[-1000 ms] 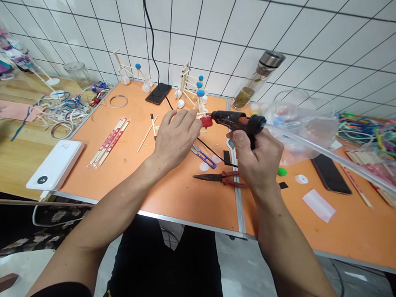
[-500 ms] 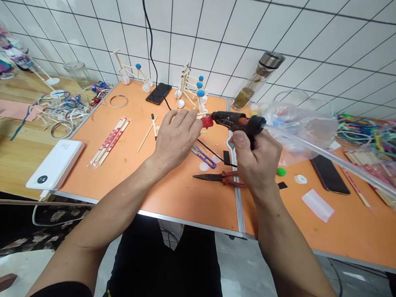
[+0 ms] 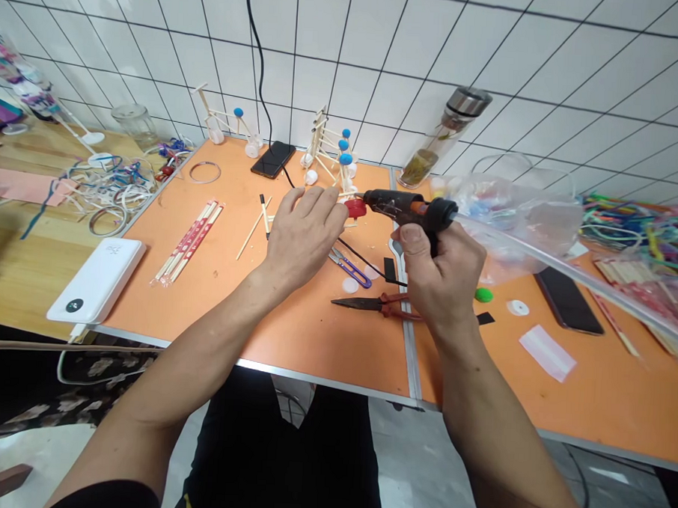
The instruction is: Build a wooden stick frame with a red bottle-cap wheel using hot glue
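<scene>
My right hand [image 3: 439, 277] is wrapped round a black hot glue gun [image 3: 411, 207] with a long clear glue stick [image 3: 568, 270] trailing to the right. The gun's nozzle points left at a small red bottle cap [image 3: 354, 207]. My left hand [image 3: 303, 234] has its fingers curled down, pinching the red cap and a thin wooden stick at its fingertips. Both hands hover over the orange table [image 3: 291, 327]. What lies under the left palm is hidden.
Red-handled pliers [image 3: 379, 304], purple snips [image 3: 349, 268], a white power bank [image 3: 96, 279], wrapped chopsticks [image 3: 189, 240], a stick-and-cap model [image 3: 332, 152], two phones [image 3: 273, 160], a glass bottle [image 3: 442, 135], a plastic bag [image 3: 514, 217], coloured strips at the right [image 3: 643, 237].
</scene>
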A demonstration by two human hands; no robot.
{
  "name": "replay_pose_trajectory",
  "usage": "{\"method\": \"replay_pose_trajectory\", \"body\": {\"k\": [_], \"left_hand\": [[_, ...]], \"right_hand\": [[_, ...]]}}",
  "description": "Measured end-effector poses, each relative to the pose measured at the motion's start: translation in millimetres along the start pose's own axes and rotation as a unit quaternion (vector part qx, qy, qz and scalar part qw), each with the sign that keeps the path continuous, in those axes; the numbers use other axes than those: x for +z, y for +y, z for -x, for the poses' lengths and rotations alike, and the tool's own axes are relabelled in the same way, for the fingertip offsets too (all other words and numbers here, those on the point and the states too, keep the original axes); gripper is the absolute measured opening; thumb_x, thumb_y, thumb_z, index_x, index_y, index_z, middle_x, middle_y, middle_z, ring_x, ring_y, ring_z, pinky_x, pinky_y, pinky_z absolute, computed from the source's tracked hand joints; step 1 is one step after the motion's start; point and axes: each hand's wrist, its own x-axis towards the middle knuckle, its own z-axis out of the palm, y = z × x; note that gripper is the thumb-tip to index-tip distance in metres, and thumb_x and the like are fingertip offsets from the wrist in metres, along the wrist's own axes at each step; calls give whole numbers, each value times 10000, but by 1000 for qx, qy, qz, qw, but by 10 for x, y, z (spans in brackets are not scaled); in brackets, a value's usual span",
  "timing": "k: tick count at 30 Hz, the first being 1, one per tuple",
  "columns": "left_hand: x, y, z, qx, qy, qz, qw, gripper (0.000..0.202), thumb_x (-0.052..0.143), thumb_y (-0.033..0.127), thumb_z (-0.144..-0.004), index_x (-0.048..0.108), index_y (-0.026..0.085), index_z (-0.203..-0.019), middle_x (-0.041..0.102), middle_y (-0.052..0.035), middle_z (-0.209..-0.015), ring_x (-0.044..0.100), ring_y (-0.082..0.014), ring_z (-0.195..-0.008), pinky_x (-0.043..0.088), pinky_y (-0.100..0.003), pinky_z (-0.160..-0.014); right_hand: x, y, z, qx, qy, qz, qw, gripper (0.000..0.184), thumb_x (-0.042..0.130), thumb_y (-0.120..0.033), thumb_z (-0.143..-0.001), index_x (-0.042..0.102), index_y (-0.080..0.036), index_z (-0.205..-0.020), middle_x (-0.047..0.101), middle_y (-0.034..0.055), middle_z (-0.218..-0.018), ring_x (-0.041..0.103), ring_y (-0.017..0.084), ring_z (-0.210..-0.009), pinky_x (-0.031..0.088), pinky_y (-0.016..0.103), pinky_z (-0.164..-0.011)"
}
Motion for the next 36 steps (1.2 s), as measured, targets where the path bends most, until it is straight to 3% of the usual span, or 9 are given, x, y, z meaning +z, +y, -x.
{"method": "replay_pose_trajectory", "body": {"k": [11,20,27,36], "left_hand": [[-28,7,-10,-15,-24,36,999,215,609,136,-1115,734,263,-1236,798,-146,-1536,753,-320,-1383,571,-547,-1226],[-6,4,-1,-5,-1,19,1000,238,575,119,-1126,746,252,-1225,812,-140,-1512,755,-302,-1369,566,-519,-1218],[-10,-1,-7,-13,-18,36,999,210,607,147,-1119,737,265,-1234,802,-142,-1526,753,-319,-1372,567,-541,-1222],[-19,5,-8,-12,-17,33,999,209,611,138,-1119,737,261,-1232,801,-143,-1534,754,-316,-1378,568,-528,-1221]], "right_hand": [[-3,-5,-7,-7,2,-8,1000,457,593,-679,-1150,765,-301,-962,664,36,-772,639,269,-717,490,457,-684],[-1,-1,-4,-5,4,1,1000,479,589,-696,-1146,788,-300,-965,672,45,-766,634,271,-707,492,459,-680],[2,12,14,6,-14,-7,1000,484,578,-703,-1154,805,-296,-1025,712,43,-772,690,282,-748,551,480,-731],[-4,-7,1,0,-4,2,1000,485,567,-707,-1148,742,-310,-932,652,33,-755,619,266,-704,472,451,-676]]}}
